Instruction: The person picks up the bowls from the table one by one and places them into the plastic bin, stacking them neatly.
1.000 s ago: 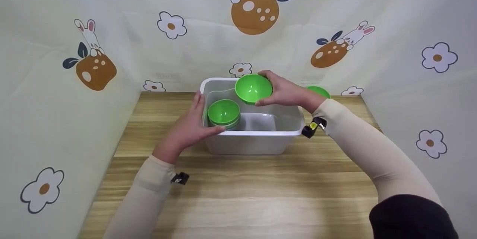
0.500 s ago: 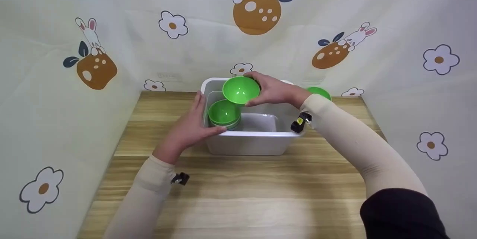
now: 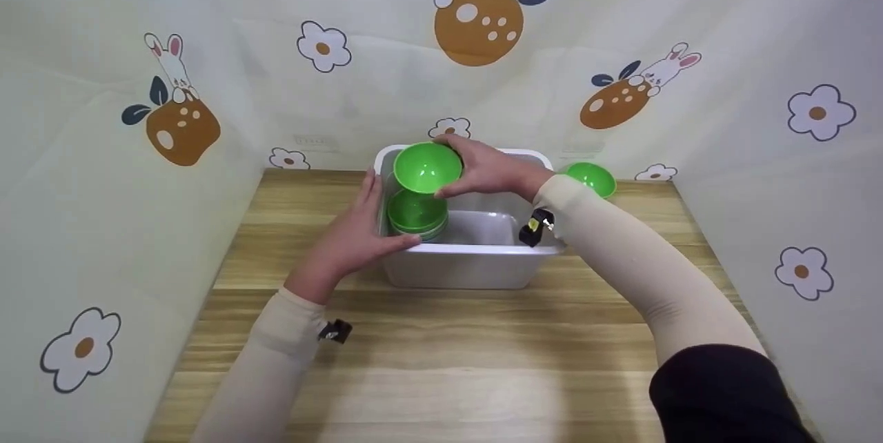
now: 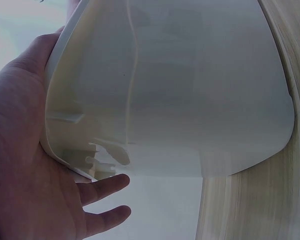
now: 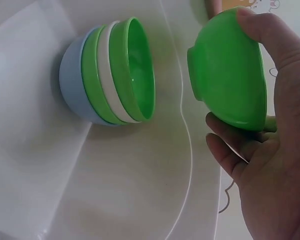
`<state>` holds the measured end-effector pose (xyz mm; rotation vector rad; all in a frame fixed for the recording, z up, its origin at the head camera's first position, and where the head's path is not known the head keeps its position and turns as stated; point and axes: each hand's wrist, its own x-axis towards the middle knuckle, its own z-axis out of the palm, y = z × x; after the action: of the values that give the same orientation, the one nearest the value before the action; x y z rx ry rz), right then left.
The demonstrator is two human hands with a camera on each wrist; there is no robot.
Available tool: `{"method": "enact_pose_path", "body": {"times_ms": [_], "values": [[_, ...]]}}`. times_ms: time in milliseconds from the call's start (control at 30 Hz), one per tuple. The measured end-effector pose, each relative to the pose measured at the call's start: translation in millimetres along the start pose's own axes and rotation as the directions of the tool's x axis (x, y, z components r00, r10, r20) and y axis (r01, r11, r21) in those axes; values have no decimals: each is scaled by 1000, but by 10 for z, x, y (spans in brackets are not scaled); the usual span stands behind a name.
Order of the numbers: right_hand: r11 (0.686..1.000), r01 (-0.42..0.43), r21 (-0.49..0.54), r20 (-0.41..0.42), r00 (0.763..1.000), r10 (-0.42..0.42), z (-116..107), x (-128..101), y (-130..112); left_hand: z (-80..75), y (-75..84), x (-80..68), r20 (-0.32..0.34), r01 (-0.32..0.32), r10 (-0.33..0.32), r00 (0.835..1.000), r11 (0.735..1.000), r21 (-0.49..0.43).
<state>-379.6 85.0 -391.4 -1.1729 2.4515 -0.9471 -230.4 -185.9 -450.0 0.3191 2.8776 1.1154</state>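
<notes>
My right hand [image 3: 491,165] holds a green bowl [image 3: 428,167] by its rim, raised above a stack of several bowls [image 3: 418,217]. In the right wrist view, the held bowl [image 5: 230,75] is apart from the stack, whose bowls are green [image 5: 121,70], white and blue [image 5: 72,80]. The stack stands at the left end of a white plastic bin [image 3: 476,248]. Against the bin's left side and front corner rests my left hand [image 3: 348,232], thumb along the front rim. The left wrist view shows that hand [image 4: 35,150] beside the bin's outer wall [image 4: 190,90], two fingers straight.
Another green bowl [image 3: 592,179] sits behind the bin's right end, partly hidden by my right sleeve. A wood-grain table [image 3: 441,353] lies under everything. Patterned cloth [image 3: 386,84] hangs at the back and both sides.
My right hand has carried the green bowl leftward, from over the bin's middle to above the stack. My left hand has stayed at the bin's left side.
</notes>
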Motion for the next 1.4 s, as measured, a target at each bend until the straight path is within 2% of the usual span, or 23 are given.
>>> {"method": "enact_pose_path", "body": {"times_ms": [300,533,867,1167,1400], "values": [[1000,-2,-7,1,1000,2,47,86,16,-4,10,-7,-3,-6,6,1000,1000,19],[999,13,-39,2,1000,-13,127,117,60,2,5,4,1,-24,24,1000,1000,-2],[998,-1,-61,25,1000,2,227,136,111,-1,5,9,-3,-14,14,1000,1000,17],[997,62,-54,66,996,-59,349,165,200,17,-11,22,-12,-23,23,1000,1000,19],[993,62,-98,92,994,-53,423,175,215,20,-29,35,-22,-39,40,999,999,7]]}}
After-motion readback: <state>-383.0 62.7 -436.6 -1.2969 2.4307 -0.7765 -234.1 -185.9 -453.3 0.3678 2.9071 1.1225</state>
